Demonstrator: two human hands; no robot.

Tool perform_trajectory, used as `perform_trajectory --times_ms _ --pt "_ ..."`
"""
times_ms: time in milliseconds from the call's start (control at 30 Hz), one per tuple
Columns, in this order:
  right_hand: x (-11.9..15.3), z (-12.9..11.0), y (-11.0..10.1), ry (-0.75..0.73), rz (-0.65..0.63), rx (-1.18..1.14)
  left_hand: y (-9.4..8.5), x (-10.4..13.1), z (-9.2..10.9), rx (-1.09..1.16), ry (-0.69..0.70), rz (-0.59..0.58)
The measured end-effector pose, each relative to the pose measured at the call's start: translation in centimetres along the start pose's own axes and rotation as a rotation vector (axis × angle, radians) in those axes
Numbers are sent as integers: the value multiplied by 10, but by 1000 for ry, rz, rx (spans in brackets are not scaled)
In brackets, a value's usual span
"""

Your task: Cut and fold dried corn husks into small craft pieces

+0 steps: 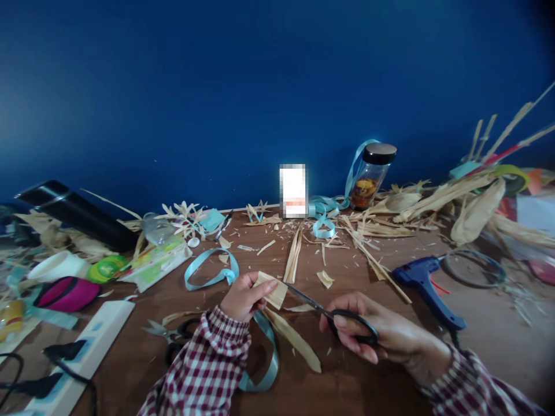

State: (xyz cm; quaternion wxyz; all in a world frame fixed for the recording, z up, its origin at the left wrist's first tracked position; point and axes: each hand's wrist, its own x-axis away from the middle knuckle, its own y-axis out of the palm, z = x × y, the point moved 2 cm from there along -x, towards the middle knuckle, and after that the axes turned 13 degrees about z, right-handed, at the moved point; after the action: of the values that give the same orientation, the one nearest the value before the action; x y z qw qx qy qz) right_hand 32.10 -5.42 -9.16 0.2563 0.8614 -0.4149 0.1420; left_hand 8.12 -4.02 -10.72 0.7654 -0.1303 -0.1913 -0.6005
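Pinched between thumb and fingers of my left hand [247, 294] is a small, pale piece of corn husk [274, 290]. My right hand [364, 326] grips black-handled scissors [310, 300], fingers through the loops. The scissors' blades point left and reach the right edge of the husk piece; whether they are fully closed is hard to tell. Below the hands, a long husk strip [297, 341] lies on the brown table, beside a loop of light blue ribbon [267, 370]. A second pair of scissors [167, 331] lies partly hidden behind my left sleeve.
A blue glue gun [429, 289] lies at right, near a wire coil [474, 268]. Husks [477, 211] pile up behind it. At the back stands a glass jar [370, 176]. On the left are a white power strip [87, 358], a magenta pouch [67, 293] and a black cylinder [82, 214].
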Motion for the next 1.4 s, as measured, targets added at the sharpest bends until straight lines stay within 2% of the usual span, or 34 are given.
perform_trajectory --times_ms 600,900,967,1000,1100,1167,1233,1400 --pt "0 4 0 1 39 27 -1 -1 -4 6 -1 -27" --pt "2 1 -2 -57 26 148 -1 0 2 101 -14 50" --pt "2 -1 -6 -82 112 241 -3 -3 3 140 5 91" --pt "1 -3 -11 -125 203 337 -4 -5 2 163 19 116" --pt "2 -12 -27 -357 602 806 -6 -9 1 237 61 171" --pt "6 -18 -33 -456 777 1092 -5 -9 0 272 79 180" --pt "10 -22 -35 -497 807 1245 -3 -6 0 292 91 172" --pt "18 -22 -35 -601 842 1449 3 1 1 326 120 125"
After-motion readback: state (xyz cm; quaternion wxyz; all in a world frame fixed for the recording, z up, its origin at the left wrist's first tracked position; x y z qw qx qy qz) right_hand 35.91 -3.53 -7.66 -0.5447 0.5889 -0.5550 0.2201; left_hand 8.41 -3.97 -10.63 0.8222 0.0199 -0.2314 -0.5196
